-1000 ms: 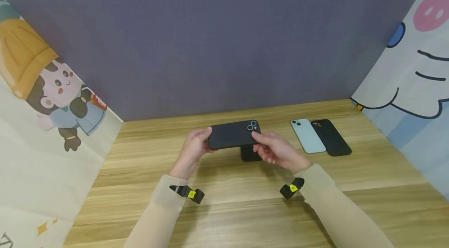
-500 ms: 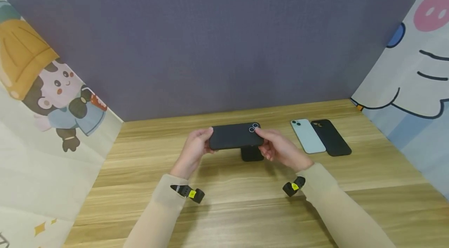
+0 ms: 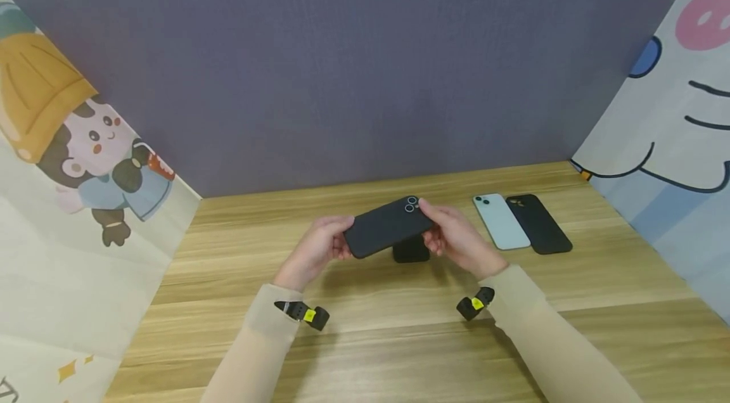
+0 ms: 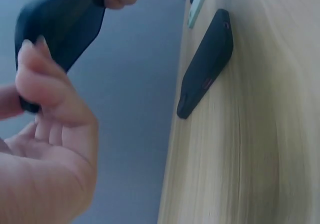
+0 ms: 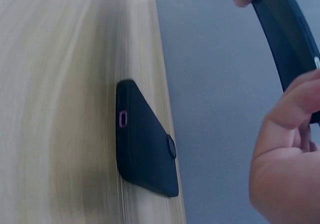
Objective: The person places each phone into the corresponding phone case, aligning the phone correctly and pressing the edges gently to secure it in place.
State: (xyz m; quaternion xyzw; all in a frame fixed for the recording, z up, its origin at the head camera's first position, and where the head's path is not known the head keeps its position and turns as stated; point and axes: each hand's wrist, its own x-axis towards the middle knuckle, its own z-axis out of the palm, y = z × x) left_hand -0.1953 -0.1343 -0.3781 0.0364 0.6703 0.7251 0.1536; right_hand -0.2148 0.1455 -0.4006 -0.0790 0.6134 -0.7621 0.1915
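Black-cased phone [image 3: 389, 225]: held above wooden table [image 3: 365, 327], camera end tilted up toward 2 o'clock. Left hand [image 3: 319, 248] pinches lower end; right hand [image 3: 453, 238] grips camera end. Second black phone [image 3: 410, 251] lies beneath.

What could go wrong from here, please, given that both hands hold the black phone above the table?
1. The black phone is pinched only at its ends by the left hand and right hand, tilted, so it might slip.
2. If dropped, it would likely land on the dark phone lying directly beneath on the table.
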